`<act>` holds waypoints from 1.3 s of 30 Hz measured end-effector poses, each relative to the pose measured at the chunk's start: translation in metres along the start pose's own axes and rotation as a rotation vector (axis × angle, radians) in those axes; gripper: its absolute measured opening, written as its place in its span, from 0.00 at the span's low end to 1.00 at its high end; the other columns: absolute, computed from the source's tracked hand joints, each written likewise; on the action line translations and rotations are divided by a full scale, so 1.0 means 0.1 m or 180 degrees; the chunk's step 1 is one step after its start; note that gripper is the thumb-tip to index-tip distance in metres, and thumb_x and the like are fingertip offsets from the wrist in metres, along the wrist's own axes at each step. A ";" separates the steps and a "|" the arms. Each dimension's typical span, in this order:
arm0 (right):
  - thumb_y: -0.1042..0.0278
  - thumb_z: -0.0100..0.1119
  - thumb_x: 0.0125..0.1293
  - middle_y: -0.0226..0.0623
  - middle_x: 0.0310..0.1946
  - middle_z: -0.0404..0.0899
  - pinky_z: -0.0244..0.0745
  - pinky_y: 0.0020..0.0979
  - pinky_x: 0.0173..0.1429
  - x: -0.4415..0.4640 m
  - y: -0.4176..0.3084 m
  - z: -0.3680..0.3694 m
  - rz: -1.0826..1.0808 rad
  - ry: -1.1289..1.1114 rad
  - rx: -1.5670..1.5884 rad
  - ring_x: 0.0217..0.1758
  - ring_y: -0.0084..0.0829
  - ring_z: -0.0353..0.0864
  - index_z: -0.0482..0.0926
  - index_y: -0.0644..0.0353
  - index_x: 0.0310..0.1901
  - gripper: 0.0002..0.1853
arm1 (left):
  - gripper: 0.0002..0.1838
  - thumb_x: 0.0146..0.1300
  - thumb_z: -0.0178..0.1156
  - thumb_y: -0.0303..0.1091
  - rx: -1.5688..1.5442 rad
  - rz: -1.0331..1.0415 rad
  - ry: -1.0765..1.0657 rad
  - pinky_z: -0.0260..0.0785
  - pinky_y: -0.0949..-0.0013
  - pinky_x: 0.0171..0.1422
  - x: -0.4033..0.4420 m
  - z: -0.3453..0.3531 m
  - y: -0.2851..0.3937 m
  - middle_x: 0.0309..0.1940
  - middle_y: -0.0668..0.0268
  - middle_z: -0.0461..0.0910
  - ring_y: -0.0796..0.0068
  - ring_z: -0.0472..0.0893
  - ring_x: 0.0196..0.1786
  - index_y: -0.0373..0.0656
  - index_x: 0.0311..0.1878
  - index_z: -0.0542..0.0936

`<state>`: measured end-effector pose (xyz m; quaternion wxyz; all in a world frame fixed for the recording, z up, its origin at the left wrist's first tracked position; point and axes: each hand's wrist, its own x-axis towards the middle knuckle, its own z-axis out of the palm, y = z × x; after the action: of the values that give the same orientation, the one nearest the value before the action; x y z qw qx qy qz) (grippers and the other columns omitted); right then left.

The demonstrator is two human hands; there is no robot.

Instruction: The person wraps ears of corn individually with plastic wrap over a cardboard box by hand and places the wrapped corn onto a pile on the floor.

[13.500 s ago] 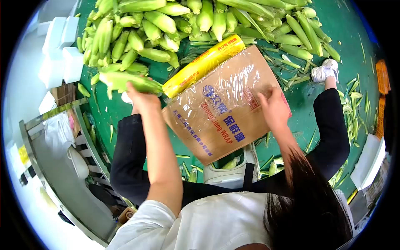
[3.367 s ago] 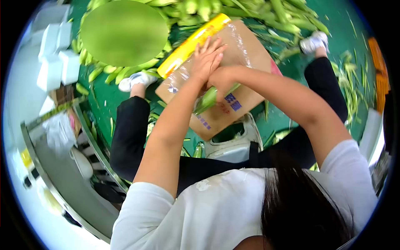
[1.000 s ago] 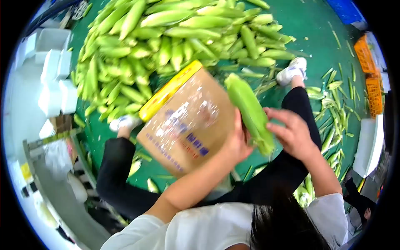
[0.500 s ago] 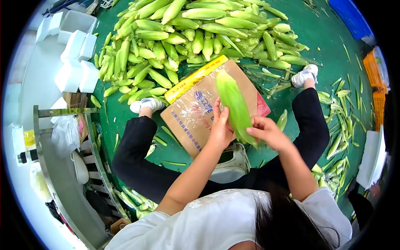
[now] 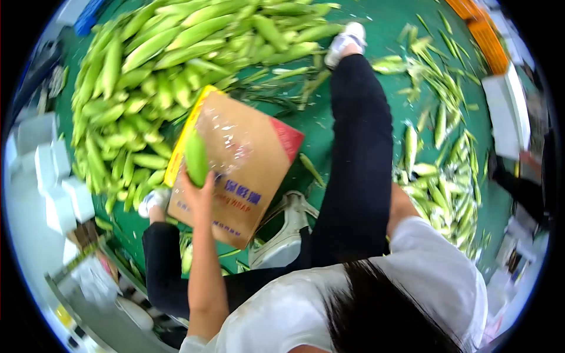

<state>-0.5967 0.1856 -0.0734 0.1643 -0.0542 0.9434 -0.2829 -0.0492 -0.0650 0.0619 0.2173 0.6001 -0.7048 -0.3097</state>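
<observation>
My left hand is closed around the lower end of an ear of corn in green husk. It holds the ear upright over a brown cardboard carton with a yellow edge and a red corner. Printed lettering and shiny film show on the carton. My right arm reaches down on the far side of my right leg, which hides the hand. Closest to that arm lies a heap of wrapped-looking corn ears on the floor.
A large pile of green corn ears covers the floor ahead and left. Loose husks are scattered at the right. A white stool stands between my legs. White foam boxes stand left, an orange crate far right.
My view has turned to the right. My right hand has let go of the corn and gone down beyond my right leg. My left hand still holds the ear over the carton.
</observation>
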 end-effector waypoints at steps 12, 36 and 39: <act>0.62 0.54 0.75 0.38 0.44 0.84 0.77 0.28 0.50 -0.28 0.39 -0.13 -0.0384 0.0557 0.0581 0.40 0.26 0.81 0.79 0.68 0.56 0.18 | 0.40 0.51 0.73 0.34 0.1277 0.0655 -0.0474 0.67 0.52 0.66 0.07 -0.05 -0.07 0.59 0.50 0.74 0.46 0.74 0.60 0.44 0.68 0.69; 0.55 0.66 0.63 0.42 0.48 0.81 0.69 0.44 0.59 -3.55 -2.97 1.99 -0.4897 -0.2451 0.0386 0.53 0.44 0.78 0.77 0.55 0.49 0.18 | 0.33 0.54 0.71 0.39 0.1228 0.1266 0.0304 0.62 0.51 0.65 0.00 -0.30 -0.46 0.56 0.58 0.73 0.56 0.73 0.60 0.47 0.64 0.73; 0.49 0.67 0.61 0.40 0.52 0.79 0.69 0.46 0.61 -3.59 -3.27 1.93 -0.5730 -0.2327 -0.0552 0.56 0.42 0.77 0.72 0.51 0.63 0.31 | 0.28 0.55 0.70 0.42 0.0979 0.1030 0.0440 0.62 0.53 0.62 -0.48 -0.56 -0.67 0.51 0.59 0.74 0.56 0.73 0.56 0.48 0.58 0.75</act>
<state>-0.1903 -0.1168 0.0557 0.1647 -0.8511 0.4575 -0.1979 0.0451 -0.0337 0.0580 0.2178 0.5252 -0.8142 -0.1180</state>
